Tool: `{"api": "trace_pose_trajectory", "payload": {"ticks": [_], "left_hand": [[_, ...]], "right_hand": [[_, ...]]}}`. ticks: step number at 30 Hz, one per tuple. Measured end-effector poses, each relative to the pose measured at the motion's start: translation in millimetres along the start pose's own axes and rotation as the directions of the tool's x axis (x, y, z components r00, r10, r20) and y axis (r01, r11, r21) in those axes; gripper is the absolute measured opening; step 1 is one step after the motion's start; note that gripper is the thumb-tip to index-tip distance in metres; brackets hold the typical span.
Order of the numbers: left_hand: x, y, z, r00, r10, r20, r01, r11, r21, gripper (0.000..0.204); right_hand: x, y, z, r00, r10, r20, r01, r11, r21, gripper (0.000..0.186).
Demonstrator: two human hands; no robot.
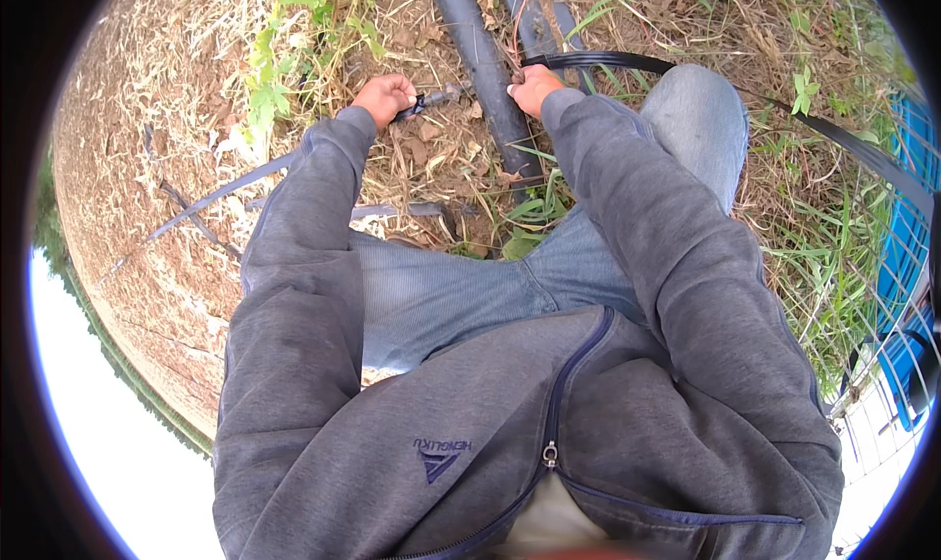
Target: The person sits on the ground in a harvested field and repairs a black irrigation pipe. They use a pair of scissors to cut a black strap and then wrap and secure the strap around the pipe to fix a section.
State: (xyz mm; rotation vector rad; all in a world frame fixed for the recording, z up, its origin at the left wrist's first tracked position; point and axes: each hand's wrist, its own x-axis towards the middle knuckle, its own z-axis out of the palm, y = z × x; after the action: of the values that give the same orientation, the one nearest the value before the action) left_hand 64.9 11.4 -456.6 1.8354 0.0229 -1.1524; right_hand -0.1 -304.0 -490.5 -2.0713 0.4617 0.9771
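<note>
My left hand (385, 99) is closed at the upper middle, left of a thick black pipe (480, 65). Its fingers pinch a short dark strip (410, 109), partly hidden by them. Between that strip and the pipe lies a small dark fitting (447, 95); whether they are joined I cannot tell. On the pipe's other side my right hand (534, 90) is closed, with its fingertips pressed together. The end of a flat black drip tape (608, 61) meets its fingers, and the tape runs off to the right, over past my knee.
More dark pipes (529, 16) lie beside the first. Strips of grey tape (221, 195) stretch over straw-covered soil (147, 158) on the left. Green leafy plants (279, 80) grow at the upper left. A wire mesh (887, 364) and blue objects (907, 237) stand at the right edge.
</note>
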Motion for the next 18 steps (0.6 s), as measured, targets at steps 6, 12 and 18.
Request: {"api": "trace_pose_trajectory", "payload": {"ticks": [6, 12, 18], "left_hand": [[-3.2, 16.5, 7.9, 1.0, -0.007, 0.007, 0.007, 0.997, 0.082, 0.005], [-1.1, 15.0, 9.0, 0.996, -0.065, -0.058, 0.068, 0.996, 0.058, 0.006], [4.8, 21.9, 10.4, 1.0, -0.017, 0.022, 0.012, 0.982, 0.188, 0.006]], "right_hand": [[1.2, 1.8, -2.1, 1.0, 0.002, 0.002, -0.002, 1.0, -0.008, 0.048], [-5.6, -7.1, -8.5, 0.998, -0.05, 0.043, 0.051, 0.998, -0.023, 0.048], [-1.6, -3.1, -12.8, 0.996, -0.067, 0.051, 0.071, 0.994, -0.08, 0.052]]}}
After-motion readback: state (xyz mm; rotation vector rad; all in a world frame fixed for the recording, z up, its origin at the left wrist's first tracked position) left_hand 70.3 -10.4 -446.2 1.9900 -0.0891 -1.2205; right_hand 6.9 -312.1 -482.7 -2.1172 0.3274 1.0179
